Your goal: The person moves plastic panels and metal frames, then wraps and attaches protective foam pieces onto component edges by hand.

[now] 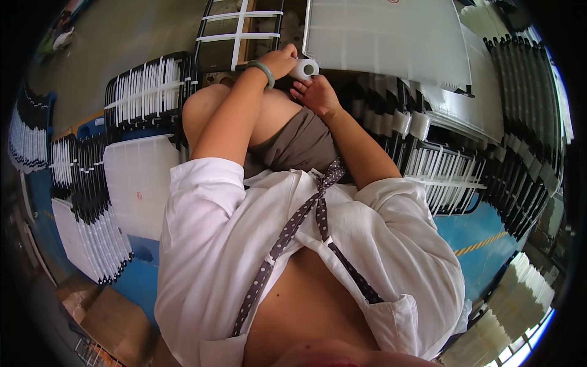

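A white roll with a hollow core [304, 70] is between my two hands, over my lap. My left hand [283, 62], with a bracelet at the wrist, reaches to the roll's left side with its fingers bent together; what they pinch is too small to make out. At the roll's lower right, my right hand [315, 95] has its palm turned up and its fingers apart, close under the roll. Just beyond the hands are a black frame with white straps [238, 37] and a large translucent white panel [385, 43].
Black racks with white slats stand at the left [147, 92] and right [443, 174]. Stacked frames [529, 116] line the far right. A white panel [137, 183] leans at the left. Cardboard boxes [116, 321] lie at the lower left, on blue floor [143, 275].
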Motion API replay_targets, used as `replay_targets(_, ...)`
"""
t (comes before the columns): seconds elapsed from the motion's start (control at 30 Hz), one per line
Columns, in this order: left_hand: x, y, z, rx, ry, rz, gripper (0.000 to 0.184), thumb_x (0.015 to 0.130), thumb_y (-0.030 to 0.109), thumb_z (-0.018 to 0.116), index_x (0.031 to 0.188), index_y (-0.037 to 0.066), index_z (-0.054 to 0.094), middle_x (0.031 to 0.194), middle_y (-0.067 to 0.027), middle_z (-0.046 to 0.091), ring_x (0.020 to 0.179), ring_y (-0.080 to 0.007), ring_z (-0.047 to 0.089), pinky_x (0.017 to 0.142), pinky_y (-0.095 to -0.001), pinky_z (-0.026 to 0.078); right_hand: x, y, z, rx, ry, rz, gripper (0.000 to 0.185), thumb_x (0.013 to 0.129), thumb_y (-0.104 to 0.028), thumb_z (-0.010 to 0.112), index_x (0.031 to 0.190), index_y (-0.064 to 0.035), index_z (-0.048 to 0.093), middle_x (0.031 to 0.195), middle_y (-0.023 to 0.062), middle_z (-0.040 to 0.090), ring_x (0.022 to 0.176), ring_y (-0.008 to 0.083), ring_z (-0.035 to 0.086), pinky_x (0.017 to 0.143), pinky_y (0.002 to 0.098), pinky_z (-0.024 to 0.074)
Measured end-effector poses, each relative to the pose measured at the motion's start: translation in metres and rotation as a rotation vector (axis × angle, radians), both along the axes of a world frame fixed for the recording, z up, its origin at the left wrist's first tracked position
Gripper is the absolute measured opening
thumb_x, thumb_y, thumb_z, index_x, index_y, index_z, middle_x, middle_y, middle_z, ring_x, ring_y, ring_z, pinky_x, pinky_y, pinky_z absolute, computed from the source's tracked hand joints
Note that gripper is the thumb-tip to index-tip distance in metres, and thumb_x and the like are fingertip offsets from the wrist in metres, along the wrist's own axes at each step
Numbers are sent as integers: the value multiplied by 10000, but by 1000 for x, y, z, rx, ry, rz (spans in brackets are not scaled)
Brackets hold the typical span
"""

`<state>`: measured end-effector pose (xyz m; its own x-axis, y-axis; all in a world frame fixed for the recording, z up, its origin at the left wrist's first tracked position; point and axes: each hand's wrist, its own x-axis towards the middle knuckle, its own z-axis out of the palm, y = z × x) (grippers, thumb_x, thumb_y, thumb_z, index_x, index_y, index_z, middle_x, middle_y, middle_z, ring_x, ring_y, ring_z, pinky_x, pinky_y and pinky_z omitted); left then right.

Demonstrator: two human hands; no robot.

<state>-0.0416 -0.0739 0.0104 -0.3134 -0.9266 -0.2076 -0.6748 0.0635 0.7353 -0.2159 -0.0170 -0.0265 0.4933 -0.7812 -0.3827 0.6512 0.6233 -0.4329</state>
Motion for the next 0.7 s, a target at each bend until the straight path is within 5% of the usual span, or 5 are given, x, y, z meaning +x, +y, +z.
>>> replay_targets(0.07, 3, -1, -1, 27, 16, 18, 226, 824, 276, 403, 969, 116, 469, 863, -148, 575, 808, -321, 540, 724, -364, 405, 4, 1, 4, -129, 60, -51, 323, 776, -45, 583, 1077, -82, 473, 974, 47, 548, 746, 125, 550, 716, 307, 477)
replay_targets(0.2, 10, 5, 3, -1, 262, -16, 332, 843, 378, 398, 896, 68, 500, 825, -115, 570, 797, -240, 525, 748, -316, 387, 9, 3, 7, -519, 495, -341, 562, 645, 60, 679, 1122, -23, 395, 1000, 83, 527, 752, 101, 551, 686, 239, 475)
replay_targets(0.43, 8, 1, 1, 16, -85, -72, 250, 814, 288, 512, 878, 52, 564, 773, -106, 590, 741, -233, 559, 685, -313, 425, 14, 7, 21, -740, 1103, -311, 607, 571, -47, 728, 1097, -14, 426, 986, 99, 554, 652, 144, 621, 588, 256, 488)
replay_targets(0.7, 12, -6, -15, -42, 27, -45, 196, 823, 209, 461, 917, 58, 544, 812, -117, 591, 765, -228, 565, 705, -324, 430, 14, 7, 26, -747, 1212, -312, 641, 612, -50, 718, 1175, 4, 418, 1099, 116, 535, 699, 158, 644, 616, 244, 494)
